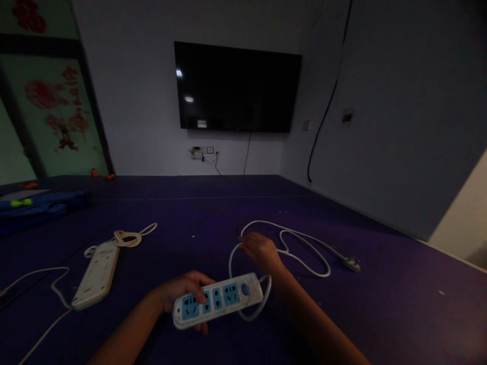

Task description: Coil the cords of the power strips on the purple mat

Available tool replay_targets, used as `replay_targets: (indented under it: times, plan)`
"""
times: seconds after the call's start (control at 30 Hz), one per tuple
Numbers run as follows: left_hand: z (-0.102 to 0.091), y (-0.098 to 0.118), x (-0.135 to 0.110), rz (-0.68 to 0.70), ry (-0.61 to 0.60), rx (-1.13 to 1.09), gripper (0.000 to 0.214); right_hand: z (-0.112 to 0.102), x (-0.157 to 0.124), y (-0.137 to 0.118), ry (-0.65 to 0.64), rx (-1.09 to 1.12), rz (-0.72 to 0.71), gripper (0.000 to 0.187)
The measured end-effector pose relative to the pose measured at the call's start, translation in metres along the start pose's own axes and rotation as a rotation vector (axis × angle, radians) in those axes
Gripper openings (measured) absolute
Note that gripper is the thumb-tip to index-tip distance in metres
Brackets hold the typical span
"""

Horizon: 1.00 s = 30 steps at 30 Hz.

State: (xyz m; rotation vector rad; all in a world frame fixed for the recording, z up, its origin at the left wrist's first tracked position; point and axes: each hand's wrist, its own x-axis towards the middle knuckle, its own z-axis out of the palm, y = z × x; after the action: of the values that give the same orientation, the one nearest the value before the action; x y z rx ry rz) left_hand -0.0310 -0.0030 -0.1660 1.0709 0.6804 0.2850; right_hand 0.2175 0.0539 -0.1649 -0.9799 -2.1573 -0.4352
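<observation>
A white power strip [228,299] with blue socket panels is tilted slightly in front of me. My left hand [186,291] is closed around its left part, the thumb lying across the sockets. From the strip's right end a white cord [230,263] loops round and up to my right hand [261,248], whose fingers pinch it. Beyond that hand the cord runs in loose curves over the purple surface to its plug [351,263] on the right.
A second white power strip [95,276] with a coiled cord [129,238] lies on the purple surface [182,218] at left, with another thin white cable [57,289] beside it. Blue cloth [53,203] lies farther back. A television [238,88] hangs on the wall.
</observation>
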Motion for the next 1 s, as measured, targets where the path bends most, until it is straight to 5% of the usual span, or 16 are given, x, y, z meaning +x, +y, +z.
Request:
replay_targets:
  times: [0.1, 0.27, 0.4, 0.53, 0.73, 0.87, 1.0]
  plan:
    - [-0.001, -0.004, 0.005, 0.045, 0.109, -0.031, 0.043, -0.011, 0.001, 0.0, 0.143, -0.036, 0.081, 0.02]
    - [-0.008, -0.006, 0.017, 0.28, 0.479, -0.199, 0.035, -0.012, 0.002, -0.027, 0.318, -0.04, 0.053, 0.024]
    - [-0.011, 0.0, 0.019, 0.445, 0.673, -0.362, 0.027, -0.004, 0.001, -0.051, 0.362, -0.073, -0.085, 0.026]
    - [-0.008, 0.006, 0.018, 0.554, 0.76, -0.495, 0.025, 0.006, -0.002, -0.055, 0.339, -0.079, -0.069, 0.027]
    - [-0.005, 0.009, 0.016, 0.581, 0.791, -0.641, 0.041, 0.015, -0.007, -0.045, 0.094, -0.124, 0.071, 0.023]
    - [-0.005, 0.009, 0.01, 0.612, 0.717, -0.662, 0.051, 0.012, -0.003, -0.041, -0.195, -0.099, 0.17, 0.023]
    - [-0.006, 0.006, 0.004, 0.611, 0.624, -0.591, 0.054, 0.008, 0.001, -0.035, -0.34, -0.039, 0.26, 0.026]
